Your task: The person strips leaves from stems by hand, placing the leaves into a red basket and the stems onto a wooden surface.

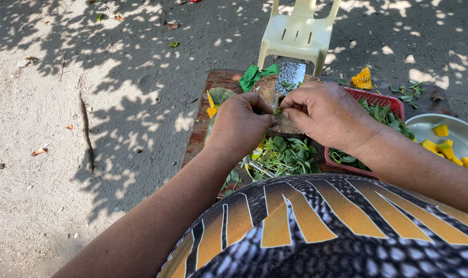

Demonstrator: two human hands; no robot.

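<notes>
My left hand [239, 126] and my right hand [324, 114] meet fingertip to fingertip over a low wooden table [198, 131], pinching a small green sprig [277, 110] between them. Under the hands lies a pile of loose green leaves [285, 156]. A broad cleaver [288, 77] rests on a round wooden chopping block [267, 86] just beyond my fingers. A cut piece of pumpkin [218, 98] with green skin and orange flesh sits left of my left hand.
A red plastic basket [385, 99] of leafy greens stands under my right wrist. At the right, a metal bowl [460, 135] holds orange pumpkin chunks. A green cloth [255, 74] and a pale plastic chair [298, 32] are beyond the table. Sandy ground spreads left.
</notes>
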